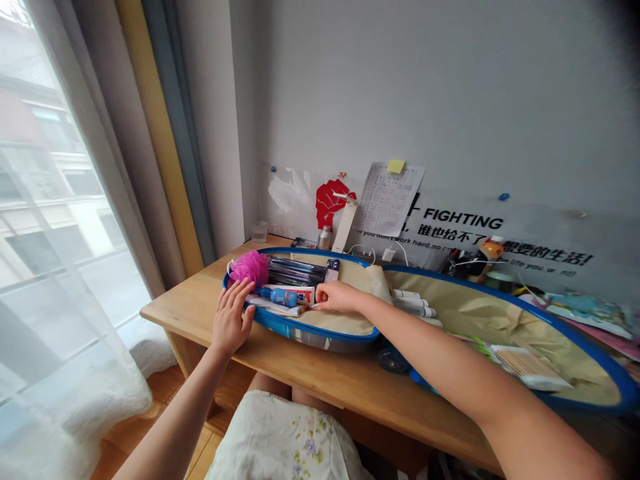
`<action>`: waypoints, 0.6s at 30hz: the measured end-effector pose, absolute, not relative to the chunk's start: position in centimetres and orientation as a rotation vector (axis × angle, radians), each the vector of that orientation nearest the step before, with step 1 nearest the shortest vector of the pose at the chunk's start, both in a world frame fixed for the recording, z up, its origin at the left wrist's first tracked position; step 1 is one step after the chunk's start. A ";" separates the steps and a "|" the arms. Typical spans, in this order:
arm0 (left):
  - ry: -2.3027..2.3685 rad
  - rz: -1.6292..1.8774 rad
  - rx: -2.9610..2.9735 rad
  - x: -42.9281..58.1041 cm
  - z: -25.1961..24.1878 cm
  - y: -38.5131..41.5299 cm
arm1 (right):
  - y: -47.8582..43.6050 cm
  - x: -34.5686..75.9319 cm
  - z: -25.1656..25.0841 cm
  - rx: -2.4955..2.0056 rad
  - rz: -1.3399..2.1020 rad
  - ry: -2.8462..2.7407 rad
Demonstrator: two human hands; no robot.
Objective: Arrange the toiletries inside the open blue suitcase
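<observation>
On the desk's window end: an open travel case (320,338) with a blue rim and beige lining, its second half (505,301) spread out to the right along the desk (200,313), reaching past the desk's right side.

Left grip (231,319): open, fingers spread and resting on the blue rim, just beside a pink bath puff (249,268).

Right grip (337,297): fingers curled down over the near half, close to a thin pale item at the fingertips; cannot tell whether it is held.

Near half of the case: a blue bottle (277,297) lying beside a red-and-white box (300,292), with dark flat packets (295,270) behind them.

Far half of the case: white tubes (413,300) in a row by the hinge side and a wrapped bundle of wooden sticks (527,367) towards the front.

Back edge of the desk: a metal can (324,238), a white charger (389,255) and a small figurine (490,252).

Wall above: a printed sheet (385,200), a red fist cutout (331,203) and black lettering (463,218).

Desk's left side: a sheer curtain (65,200).
</observation>
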State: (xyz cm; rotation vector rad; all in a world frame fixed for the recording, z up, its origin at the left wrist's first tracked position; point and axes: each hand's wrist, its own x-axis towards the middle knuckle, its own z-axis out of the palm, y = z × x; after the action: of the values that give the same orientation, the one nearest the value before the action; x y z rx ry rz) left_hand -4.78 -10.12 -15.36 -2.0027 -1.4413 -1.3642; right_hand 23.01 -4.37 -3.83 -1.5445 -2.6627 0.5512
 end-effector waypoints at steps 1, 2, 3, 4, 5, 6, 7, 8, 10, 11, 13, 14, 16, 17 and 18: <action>-1.446 -1.368 -2.001 -4.7 -15.3 -10.2 | -4.4 23.1 -3.9 -1.548 0.542 -2.663; -1.446 -1.374 -1.998 -4.7 -15.3 -10.2 | -4.4 23.1 -3.9 -1.549 0.539 -2.663; -1.443 -1.378 -1.996 -4.7 -15.3 -10.2 | -4.4 23.2 -3.9 -1.548 0.540 -2.662; -1.438 -1.380 -1.995 -4.7 -15.3 -10.2 | -4.4 23.2 -3.9 -1.545 0.543 -2.658; -1.433 -1.379 -1.996 -4.7 -15.3 -10.2 | -4.3 23.3 -3.8 -1.542 0.548 -2.652; -1.431 -1.379 -1.995 -4.7 -15.3 -10.2 | -4.3 23.3 -3.6 -1.536 0.553 -2.641; -1.432 -1.378 -1.995 -4.7 -15.3 -10.2 | -4.2 23.4 -3.3 -1.528 0.557 -2.624; -1.435 -1.376 -1.994 -4.7 -15.3 -10.2 | -4.1 23.6 -2.8 -1.520 0.559 -2.601; -1.441 -1.374 -1.990 -4.7 -15.3 -10.1 | -3.9 24.1 -1.2 -1.499 0.560 -2.537; -1.443 -1.372 -1.992 -4.7 -15.3 -10.1 | -3.8 24.5 -0.2 -1.486 0.557 -2.500; -1.446 -1.370 -1.997 -4.7 -15.3 -10.1 | -3.9 25.9 2.0 -1.460 0.544 -2.427; -1.448 -1.371 -1.999 -4.7 -15.4 -10.1 | -4.1 26.8 3.0 -1.446 0.545 -2.395; -1.455 -1.375 -2.001 -4.7 -15.4 -10.1 | -4.6 29.2 4.8 -1.438 0.577 -2.344; -1.457 -1.381 -2.001 -4.7 -15.4 -10.1 | -5.0 30.6 5.3 -1.461 0.608 -2.330; -1.458 -1.387 -2.001 -4.7 -15.4 -10.0 | -5.4 32.1 5.6 -1.502 0.641 -2.321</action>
State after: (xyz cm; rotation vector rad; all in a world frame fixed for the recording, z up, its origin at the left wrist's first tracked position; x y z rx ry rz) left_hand -4.73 -10.03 -15.44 -2.0015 -1.4580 -1.3867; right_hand 32.11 -5.42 5.60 -1.5015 -2.3206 0.6413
